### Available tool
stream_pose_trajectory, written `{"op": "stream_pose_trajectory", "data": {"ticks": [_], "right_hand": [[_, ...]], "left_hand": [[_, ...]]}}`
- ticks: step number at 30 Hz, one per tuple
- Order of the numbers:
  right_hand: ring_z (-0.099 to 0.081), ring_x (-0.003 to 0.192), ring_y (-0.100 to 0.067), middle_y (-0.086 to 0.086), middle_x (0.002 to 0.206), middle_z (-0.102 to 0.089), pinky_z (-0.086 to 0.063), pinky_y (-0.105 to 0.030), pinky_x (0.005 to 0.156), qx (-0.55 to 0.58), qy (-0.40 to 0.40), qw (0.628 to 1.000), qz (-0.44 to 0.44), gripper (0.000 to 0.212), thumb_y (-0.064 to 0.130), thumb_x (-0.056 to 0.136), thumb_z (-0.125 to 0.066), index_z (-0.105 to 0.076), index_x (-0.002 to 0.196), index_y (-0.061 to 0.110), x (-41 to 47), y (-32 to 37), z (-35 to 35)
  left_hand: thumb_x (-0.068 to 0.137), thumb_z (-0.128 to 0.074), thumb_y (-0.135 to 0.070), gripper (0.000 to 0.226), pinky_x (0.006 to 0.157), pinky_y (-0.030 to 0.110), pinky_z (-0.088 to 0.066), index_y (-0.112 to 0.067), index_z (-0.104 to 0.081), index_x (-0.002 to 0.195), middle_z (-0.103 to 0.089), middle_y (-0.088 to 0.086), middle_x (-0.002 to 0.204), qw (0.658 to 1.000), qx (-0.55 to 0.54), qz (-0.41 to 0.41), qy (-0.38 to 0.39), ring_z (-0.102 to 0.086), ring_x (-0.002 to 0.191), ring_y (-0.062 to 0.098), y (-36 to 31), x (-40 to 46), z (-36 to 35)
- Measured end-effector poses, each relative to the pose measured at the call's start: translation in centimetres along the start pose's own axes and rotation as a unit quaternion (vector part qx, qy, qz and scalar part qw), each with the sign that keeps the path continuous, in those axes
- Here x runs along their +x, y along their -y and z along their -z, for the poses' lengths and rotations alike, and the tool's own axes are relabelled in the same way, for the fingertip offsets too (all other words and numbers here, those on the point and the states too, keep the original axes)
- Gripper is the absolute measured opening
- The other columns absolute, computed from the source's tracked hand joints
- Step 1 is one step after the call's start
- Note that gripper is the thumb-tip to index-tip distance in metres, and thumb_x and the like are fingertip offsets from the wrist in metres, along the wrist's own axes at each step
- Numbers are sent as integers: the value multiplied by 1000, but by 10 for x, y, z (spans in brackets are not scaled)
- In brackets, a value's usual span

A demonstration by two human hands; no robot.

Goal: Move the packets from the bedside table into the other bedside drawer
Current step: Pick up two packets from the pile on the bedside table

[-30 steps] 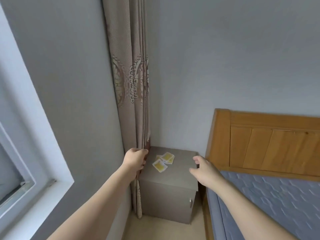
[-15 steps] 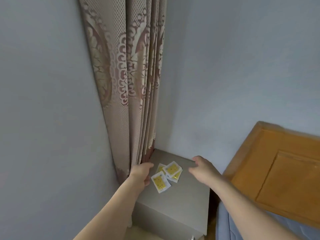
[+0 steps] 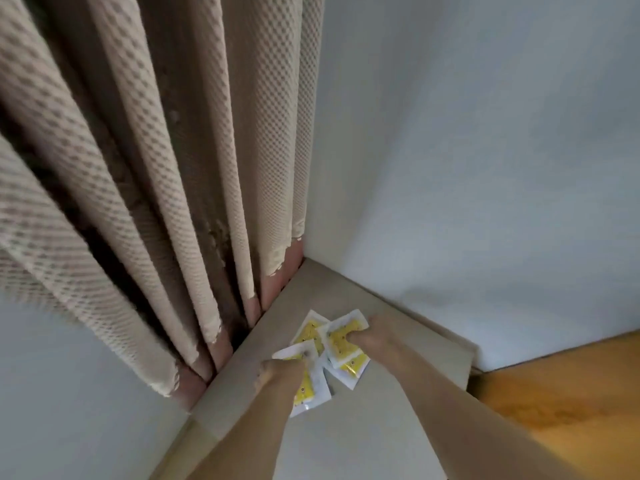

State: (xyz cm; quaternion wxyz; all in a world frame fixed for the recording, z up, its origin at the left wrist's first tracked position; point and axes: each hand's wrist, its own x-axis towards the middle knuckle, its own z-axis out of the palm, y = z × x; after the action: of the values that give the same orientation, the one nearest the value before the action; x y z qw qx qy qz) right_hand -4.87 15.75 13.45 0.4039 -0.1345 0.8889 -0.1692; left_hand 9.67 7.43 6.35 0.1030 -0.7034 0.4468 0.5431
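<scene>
Left grip (image 3: 277,370) pressing on near packet (image 3: 308,389); right grip (image 3: 375,332) pinching top packet (image 3: 341,337). Curtain (image 3: 207,188) at nine o'clock, worktop (image 3: 398,410) bare toward five.

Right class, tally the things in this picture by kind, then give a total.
packets: 4
hands: 2, left hand and right hand
table: 1
curtain: 1
headboard: 1
Total: 9

One camera sits on my head, looking steeply down and forward into the room corner. It hangs close over the bench (image 3: 398,327), with the curtain (image 3: 156,168) filling the left and my forearms entering from below.
</scene>
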Motion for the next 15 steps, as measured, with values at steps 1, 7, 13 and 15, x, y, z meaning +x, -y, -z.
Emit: {"op": "stream_pose_trajectory", "data": {"ticks": [1,7,13,15], "right_hand": [[-66,98,-24,-8,105,-67,-54,-40,89,-20,2,1000,-3,46,39,64,-60,-66,102,13,25,-6,-10],[-46,125,-25,-7,133,-47,-41,-34,100,-118,-60,990,-56,87,59,68,-68,-42,135,10,90,-30,-36],[-27,137,-30,-8,143,-30,-29,-39,112,-143,-43,984,-97,108,57,64,-74,-22,145,8,116,-46,-44],[-28,134,-30,-8,139,-31,-30,-37,109,-136,-37,985,-96,104,53,63,-76,-26,143,10,120,-46,-42]], "left_hand": [[76,-70,-46,85,103,38,-43,-4,-35,141,-46,15,139,999,25,10,-22,-50,125,31,3,13,-10],[73,-62,-62,96,102,32,-35,-2,-22,136,-37,9,136,969,222,46,-96,-37,129,24,1,40,-57],[71,-60,-63,79,84,33,-36,-10,-27,119,-41,5,119,965,207,78,-138,-48,115,26,13,61,-64],[70,-61,-63,80,84,33,-36,-9,-25,117,-45,6,123,968,187,76,-147,-49,116,27,16,63,-63]]}}
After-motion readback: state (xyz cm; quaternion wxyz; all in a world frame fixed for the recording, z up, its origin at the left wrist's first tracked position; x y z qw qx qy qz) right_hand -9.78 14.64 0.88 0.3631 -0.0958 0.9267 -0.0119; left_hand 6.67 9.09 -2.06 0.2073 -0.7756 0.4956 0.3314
